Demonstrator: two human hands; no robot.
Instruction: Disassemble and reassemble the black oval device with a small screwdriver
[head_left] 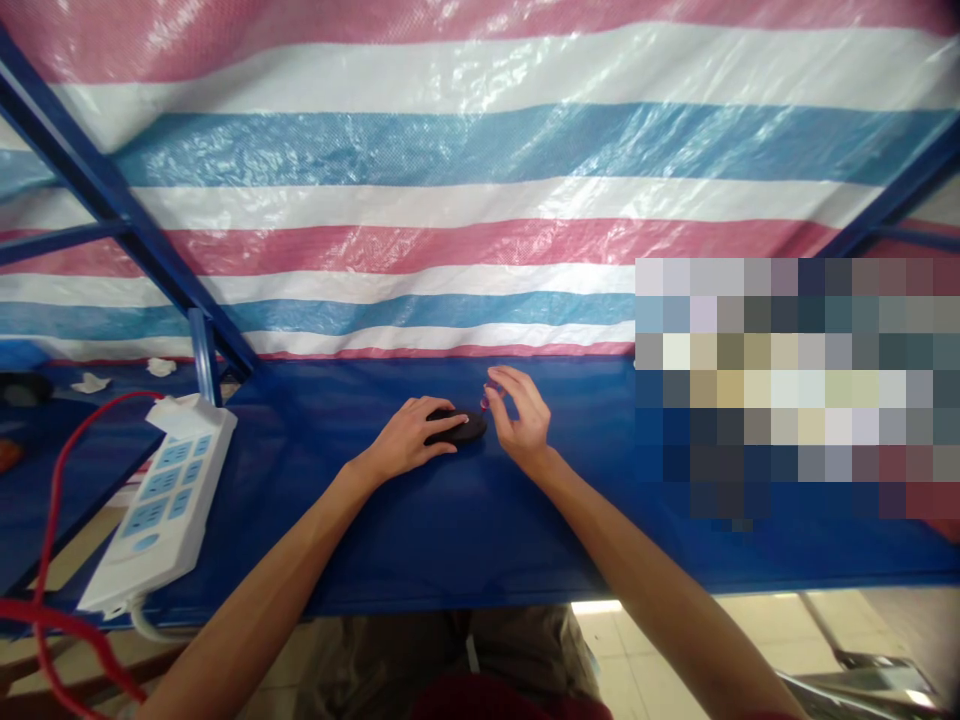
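Note:
A black, rounded computer mouse (466, 428) lies on the blue table in the middle of the view. My left hand (411, 436) grips it from the left, with the fingers over its top and the thumb along its near side. Just right of the mouse, my right hand (521, 412) is raised a little, thumb and fingertips pinched together. Between those fingertips is a small, shiny reddish-purple thing (485, 402), too small to name. It is close to the right end of the mouse; whether they touch I cannot tell.
A white power strip (169, 500) lies at the left, with a red cable (54, 480) beside it. Crumpled white scraps (161, 367) lie further back. Blue metal posts (112, 200) and a striped sheet (450, 150) stand behind the blue table (450, 540). A pixelated area covers the right.

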